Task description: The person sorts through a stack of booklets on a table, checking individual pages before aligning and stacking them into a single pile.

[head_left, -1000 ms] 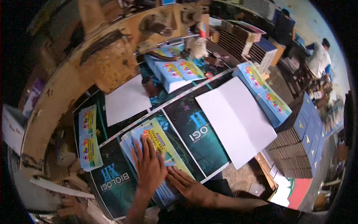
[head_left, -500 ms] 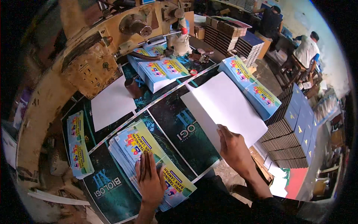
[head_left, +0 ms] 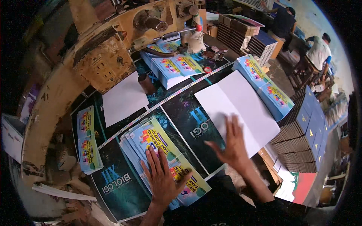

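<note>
My left hand (head_left: 166,179) lies flat with its fingers spread on a fanned pile of blue and yellow printed covers (head_left: 154,130) at the near middle of the table. My right hand (head_left: 233,150) is open, its thumb held well apart and its fingertips blurred. It is over the near left part of white sheets (head_left: 241,94) with a fold line down the middle. Whether its fingers touch the paper I cannot tell. Beyond the sheets, to the right, is a long stack of the same printed covers (head_left: 266,88).
Dark printed sheets (head_left: 184,145) cover the table. A worn beige machine (head_left: 102,64) stands at the far left, near a brown metal cylinder (head_left: 146,84) on white paper. More covers (head_left: 87,141) lie left. Dark-blue books (head_left: 303,128) are stacked right. Two people sit in the background.
My right hand has let go of the white sheet's edge and spread its fingers; the sheets now lie flatter. My left hand's fingers have spread on the covers. The whole view has shifted slightly.
</note>
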The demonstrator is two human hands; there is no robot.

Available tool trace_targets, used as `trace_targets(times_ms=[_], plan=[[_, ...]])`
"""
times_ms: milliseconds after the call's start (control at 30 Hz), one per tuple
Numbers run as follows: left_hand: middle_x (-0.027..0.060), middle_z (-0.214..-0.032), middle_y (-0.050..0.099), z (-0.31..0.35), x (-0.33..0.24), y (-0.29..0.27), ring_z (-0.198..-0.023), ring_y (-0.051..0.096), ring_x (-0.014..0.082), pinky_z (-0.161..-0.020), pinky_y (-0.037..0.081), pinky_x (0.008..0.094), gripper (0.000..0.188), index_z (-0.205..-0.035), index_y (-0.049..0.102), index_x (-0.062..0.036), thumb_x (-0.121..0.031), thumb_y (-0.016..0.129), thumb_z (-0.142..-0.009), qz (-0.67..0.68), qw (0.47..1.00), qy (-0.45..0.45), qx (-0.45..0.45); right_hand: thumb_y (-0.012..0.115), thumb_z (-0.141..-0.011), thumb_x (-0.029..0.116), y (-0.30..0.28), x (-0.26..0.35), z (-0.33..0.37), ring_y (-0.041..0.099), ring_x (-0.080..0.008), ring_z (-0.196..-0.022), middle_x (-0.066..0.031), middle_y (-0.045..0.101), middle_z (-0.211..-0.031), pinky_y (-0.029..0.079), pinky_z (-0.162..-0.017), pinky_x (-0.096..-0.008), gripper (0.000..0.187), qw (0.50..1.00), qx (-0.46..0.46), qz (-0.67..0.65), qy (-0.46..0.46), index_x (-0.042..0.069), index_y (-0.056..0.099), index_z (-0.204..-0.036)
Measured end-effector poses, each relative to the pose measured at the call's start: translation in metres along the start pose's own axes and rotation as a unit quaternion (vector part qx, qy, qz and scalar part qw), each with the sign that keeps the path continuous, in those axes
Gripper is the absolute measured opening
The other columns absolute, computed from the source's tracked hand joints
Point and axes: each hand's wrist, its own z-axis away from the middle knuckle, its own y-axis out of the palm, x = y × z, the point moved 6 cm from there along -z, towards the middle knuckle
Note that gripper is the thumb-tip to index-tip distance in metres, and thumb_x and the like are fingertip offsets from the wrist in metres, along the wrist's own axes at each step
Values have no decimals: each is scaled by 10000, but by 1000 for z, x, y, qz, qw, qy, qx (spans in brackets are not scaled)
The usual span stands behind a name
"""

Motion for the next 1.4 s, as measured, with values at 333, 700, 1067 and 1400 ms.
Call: trace_targets(times_ms=[333,700,1067,1400], plan=[[413,-1571,153,-3,0,-13,-1488,142,544,-1227,109,548,1005,-1519,211,153,-555,610,-929,197,980,30,-30,532,-955,-6,-67,45,-5,710,-336,-742,-263,676,-878,540,-654,-410,273,938,156,-308,12,-21,588,-1221],[435,-1562,125,-2,-8,-5,-1507,76,522,-1174,22,679,1148,-1513,235,149,-765,517,-880,11,999,0,39,797,-842,417,-14,-9,-2,420,-495,-1374,-365,341,-1516,404,-1072,-617,961,993,-17,117,28,-24,284,-1523],[439,-1549,164,-5,-8,-10,-1487,99,561,-1179,112,659,1056,-1549,180,110,-672,527,-931,138,989,46,29,518,-955,-13,-67,34,2,723,-259,-868,-217,697,-1078,574,-713,-372,337,929,122,-348,-37,-42,556,-1288],[374,-1593,175,-4,-7,-1,-1527,106,467,-1194,48,639,860,-1525,253,123,-530,449,-1000,-51,998,-10,45,684,-949,305,-12,15,2,664,-399,-1131,-277,645,-1240,550,-952,-427,620,1000,16,-2,-10,-45,470,-1413]])
